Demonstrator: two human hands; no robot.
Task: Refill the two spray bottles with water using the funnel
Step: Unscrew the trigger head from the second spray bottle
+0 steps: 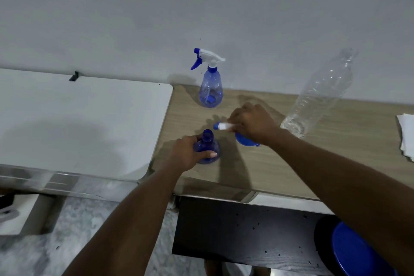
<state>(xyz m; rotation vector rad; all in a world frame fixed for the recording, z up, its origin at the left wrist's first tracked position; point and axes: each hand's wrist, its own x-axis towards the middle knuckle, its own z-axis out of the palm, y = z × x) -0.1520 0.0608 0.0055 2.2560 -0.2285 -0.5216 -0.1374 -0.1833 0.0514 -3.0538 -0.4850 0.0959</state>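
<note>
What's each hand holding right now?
Left hand: grips the uncapped spray bottle.
Right hand: holds the detached trigger head.

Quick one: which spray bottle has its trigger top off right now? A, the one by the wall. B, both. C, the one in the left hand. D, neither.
C: the near spray bottle gripped by the left hand shows a bare open neck, the right hand holds a loose trigger top, and the far spray bottle by the wall has its top on.
</note>
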